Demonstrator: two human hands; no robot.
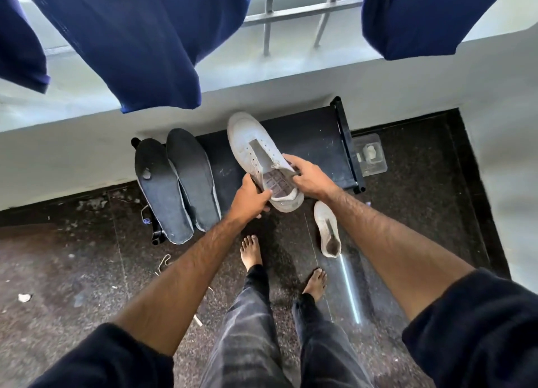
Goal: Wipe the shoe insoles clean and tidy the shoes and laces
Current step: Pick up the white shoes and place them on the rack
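I hold a white laceless shoe (253,143) over a low black rack (317,143), toe pointing away from me. My left hand (250,197) grips its heel from the left and my right hand (308,175) grips the collar from the right, so the opening shows a brown inner sole. The second white shoe (327,227) lies on the floor to the right, near my feet. Two dark grey insoles (177,184) lie side by side on the rack's left end. A loose white lace (164,262) lies on the floor by my left forearm.
The rack stands against a white low wall (87,143) with a metal railing above. Dark blue garments (131,38) hang overhead. A clear plastic box (369,154) sits right of the rack. The dark speckled floor (72,271) carries bits of debris. My bare feet stand below the shoe.
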